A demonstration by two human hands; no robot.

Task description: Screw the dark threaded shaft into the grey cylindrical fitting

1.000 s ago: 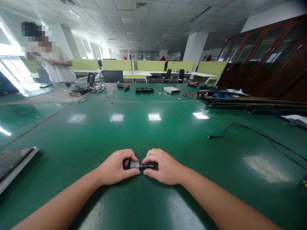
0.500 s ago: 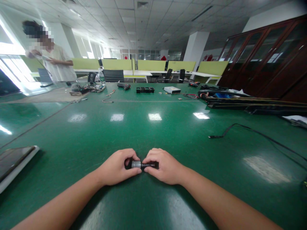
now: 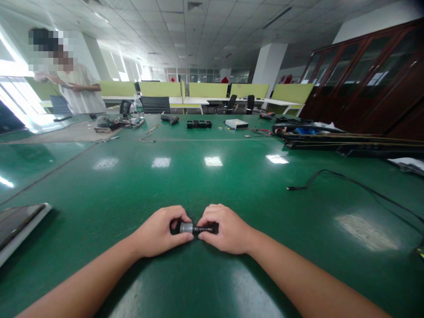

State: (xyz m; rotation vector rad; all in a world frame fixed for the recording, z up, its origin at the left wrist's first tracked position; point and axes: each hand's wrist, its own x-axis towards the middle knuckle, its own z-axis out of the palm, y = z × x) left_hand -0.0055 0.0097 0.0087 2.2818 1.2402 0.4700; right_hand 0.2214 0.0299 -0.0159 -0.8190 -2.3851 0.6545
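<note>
Left hand (image 3: 154, 234) grips the grey barrel of a small cylindrical part (image 3: 186, 227); right hand (image 3: 232, 230) pinches its dark, ringed shaft. Part sits between both hands, lengthwise. Black cable (image 3: 344, 177) lies beyond right hand, rightward.

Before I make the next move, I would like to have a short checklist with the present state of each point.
1. Left hand around the part's grey end: ok.
2. Right hand around its thin, dark end: ok.
3. Firm grip at both ends: cannot tell, fingers partly hide it.
4. Part resting on the table: cannot tell.
5. Cable apart from both hands: ok.
6. White-edged panel apart from both hands: ok.
</note>
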